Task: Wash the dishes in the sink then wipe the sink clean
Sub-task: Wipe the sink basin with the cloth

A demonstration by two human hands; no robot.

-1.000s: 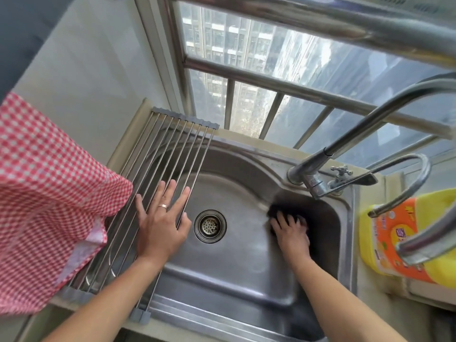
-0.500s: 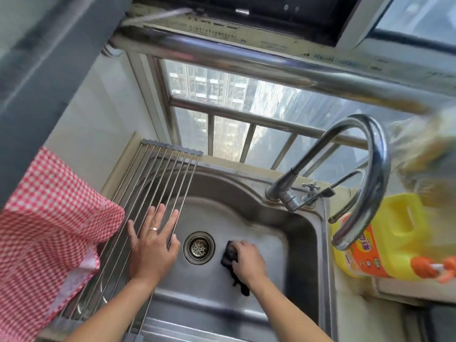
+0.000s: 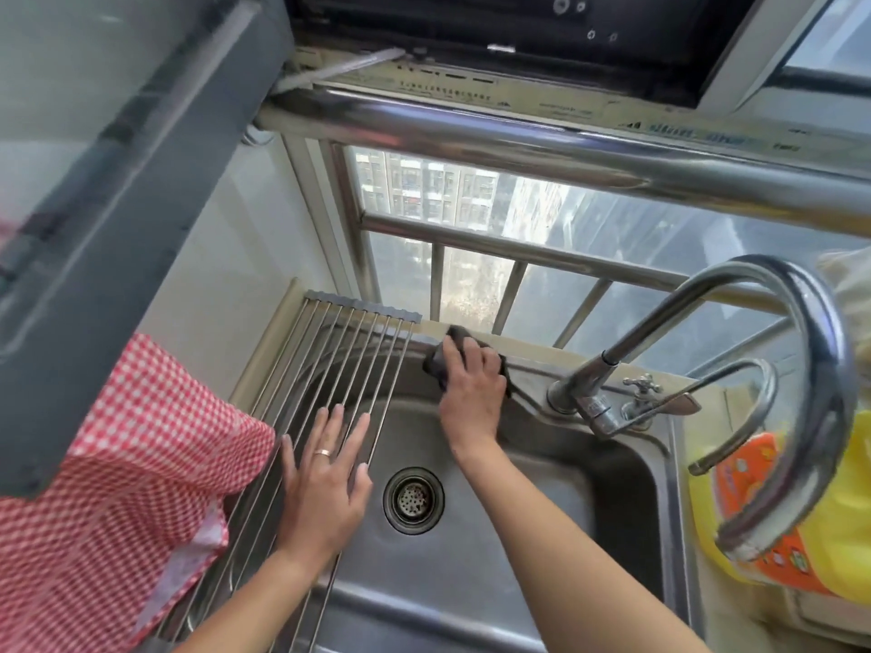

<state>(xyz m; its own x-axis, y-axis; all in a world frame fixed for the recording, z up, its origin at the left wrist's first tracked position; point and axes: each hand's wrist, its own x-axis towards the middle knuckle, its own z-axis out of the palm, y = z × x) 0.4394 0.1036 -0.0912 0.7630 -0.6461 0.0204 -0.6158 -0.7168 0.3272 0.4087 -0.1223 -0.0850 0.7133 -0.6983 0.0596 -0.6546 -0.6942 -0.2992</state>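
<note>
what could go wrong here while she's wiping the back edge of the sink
1. The right hand wipes the dark cloth close beside the tap; a wide stroke could knock its handle.
2. The left hand leans on the rod rack, which may shift under weight.
3. The checked towel hangs over the rack and could be dragged into the sink.

I observe 2 bare forearms reaching forward. My left hand [image 3: 325, 487] lies flat, palm down, fingers straight and slightly spread, a ring on 1 finger. My right hand [image 3: 471, 384] is extended farther, arm nearly straight, palm down, fingers curled over and pressing down on a dark cloth [image 3: 440, 362].
</note>
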